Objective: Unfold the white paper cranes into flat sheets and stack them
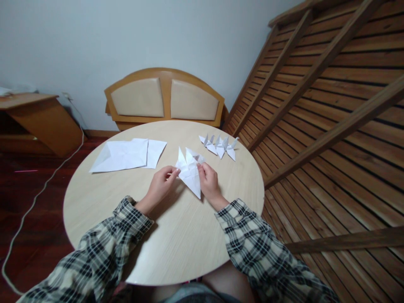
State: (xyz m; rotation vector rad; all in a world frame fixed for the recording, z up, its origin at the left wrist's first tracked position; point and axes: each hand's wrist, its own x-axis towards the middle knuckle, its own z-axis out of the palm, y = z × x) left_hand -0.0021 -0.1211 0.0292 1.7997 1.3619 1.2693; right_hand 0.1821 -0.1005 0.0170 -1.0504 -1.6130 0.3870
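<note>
On the left part of the table, two white paper sheets [126,155] lie flat, one overlapping the other; a wide movement of your left hand [162,183] could, I think, drag them out of place. This hand pinches, between thumb and fingers, the left edge of the folded paper [190,174], which is around the middle of the table, between your two hands. Your right hand [210,183] pinches its right side. If your hands pull unevenly, or one pinch is too strong, the thin paper may tear or crease crookedly. Farther right, small paper cranes [221,147] sit close together; a careless push there could probably tip them. Your round table [189,240] has a pale, wood-grained top. Around it, from left, are a wooden desk [41,124], a light cable [46,184] upon the dark red floor [47,227], a padded headboard [166,97] before the plain wall [158,33], and a slanting slatted wooden panel [315,134].
</note>
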